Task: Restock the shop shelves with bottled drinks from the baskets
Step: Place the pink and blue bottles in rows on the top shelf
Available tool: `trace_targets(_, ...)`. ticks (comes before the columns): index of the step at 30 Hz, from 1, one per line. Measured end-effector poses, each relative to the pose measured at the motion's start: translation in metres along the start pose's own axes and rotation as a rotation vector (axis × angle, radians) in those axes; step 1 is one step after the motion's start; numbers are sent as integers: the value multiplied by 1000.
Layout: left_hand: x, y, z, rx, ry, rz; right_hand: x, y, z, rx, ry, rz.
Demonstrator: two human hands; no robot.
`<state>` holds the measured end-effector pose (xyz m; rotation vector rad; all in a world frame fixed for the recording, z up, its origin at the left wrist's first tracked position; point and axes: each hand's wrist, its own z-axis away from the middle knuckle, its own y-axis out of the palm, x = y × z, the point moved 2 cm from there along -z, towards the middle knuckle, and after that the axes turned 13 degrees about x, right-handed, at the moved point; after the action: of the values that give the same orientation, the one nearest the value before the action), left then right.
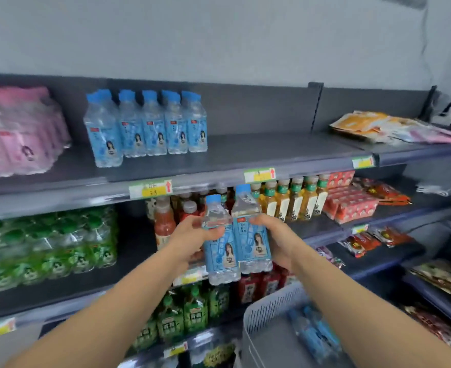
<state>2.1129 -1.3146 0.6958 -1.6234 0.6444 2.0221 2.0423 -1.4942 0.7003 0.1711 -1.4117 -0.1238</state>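
Two clear water bottles with blue caps and blue labels are held upright side by side below the top shelf's front edge. My left hand grips the left bottle and my right hand grips the right bottle. On the top shelf stands a row of several matching blue-capped bottles. A grey perforated basket at the lower right holds more blue-labelled bottles lying down.
Pink shrink-wrapped packs fill the top shelf's left end, flat snack packets its right end. Green bottle packs, red juice and yellow tea bottles stand on the middle shelf. Bare shelf lies right of the blue row.
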Motion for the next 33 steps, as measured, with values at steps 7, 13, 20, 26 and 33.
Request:
trace_targets(7,-67,-30,17,-144,145,11,70,33,-25,83,-220,110)
trace_targets(13,-112,-54,29,-270,249,-60,112,47,-55,99,-333,226)
trace_targets(20,-151,-90,11,-289,323,-86,151,52,-103,73,-440,210)
trace_targets(26,-172,-115,-21,-260,354,-109,173,35,-158,-40,-456,270)
trace_targets(33,-180,-138,-49,-244,313,-146,170,13,-216,-130,-419,314)
